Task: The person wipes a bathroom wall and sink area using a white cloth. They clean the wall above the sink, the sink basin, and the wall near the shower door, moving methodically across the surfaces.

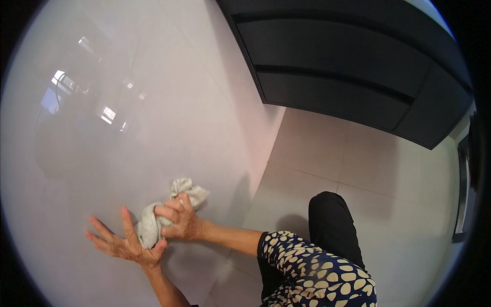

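A crumpled pale grey cloth [149,227] is bunched in my right hand [183,221], whose fingers are curled round it. Part of the cloth sticks out beyond the knuckles, and another part hangs toward my left hand. With its fingers spread, my left hand [120,245] is at the glossy white wall [169,117]. The cloth's lower end lies at the gap between its thumb and forefinger, seemingly touching them. My right arm wears a dark sleeve with cream spots.
A dark cabinet with drawer fronts [332,56] stands at the upper right. Pale tiles cover the floor [307,153], which meets the wall along a slanting edge. My bent knee in black trousers [332,220] is at the lower right. Window reflections show on the wall.
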`<state>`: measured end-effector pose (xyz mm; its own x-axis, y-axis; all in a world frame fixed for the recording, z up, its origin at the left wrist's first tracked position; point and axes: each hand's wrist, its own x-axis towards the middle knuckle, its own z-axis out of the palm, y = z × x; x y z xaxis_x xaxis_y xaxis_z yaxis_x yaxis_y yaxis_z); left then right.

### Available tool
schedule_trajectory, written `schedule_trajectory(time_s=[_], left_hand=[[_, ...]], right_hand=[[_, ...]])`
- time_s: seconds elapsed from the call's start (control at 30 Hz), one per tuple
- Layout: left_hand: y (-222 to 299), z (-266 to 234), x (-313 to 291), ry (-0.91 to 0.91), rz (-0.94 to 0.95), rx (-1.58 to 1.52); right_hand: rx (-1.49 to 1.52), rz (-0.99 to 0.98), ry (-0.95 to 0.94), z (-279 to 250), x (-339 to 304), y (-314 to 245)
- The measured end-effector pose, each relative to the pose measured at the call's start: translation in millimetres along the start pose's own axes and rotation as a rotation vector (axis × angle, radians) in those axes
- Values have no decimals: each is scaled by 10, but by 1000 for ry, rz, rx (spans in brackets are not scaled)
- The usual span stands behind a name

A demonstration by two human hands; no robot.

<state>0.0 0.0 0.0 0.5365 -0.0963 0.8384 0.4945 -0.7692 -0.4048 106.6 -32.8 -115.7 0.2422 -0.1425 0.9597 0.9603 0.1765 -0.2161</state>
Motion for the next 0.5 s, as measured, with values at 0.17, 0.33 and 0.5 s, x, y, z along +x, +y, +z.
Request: schedule_trajectory(time_s=[0.17,0.33,0.5], left_hand=[[-106,-120,10,-65,39,120],[26,-18,-52,-2,17,124],[-22,5,-5,35,44,140]], right_hand=[[-134,250,116,-193,202,648],[-300,558,219,-555,-64,1611],[-399,1416,339,-700,-1045,1685]])
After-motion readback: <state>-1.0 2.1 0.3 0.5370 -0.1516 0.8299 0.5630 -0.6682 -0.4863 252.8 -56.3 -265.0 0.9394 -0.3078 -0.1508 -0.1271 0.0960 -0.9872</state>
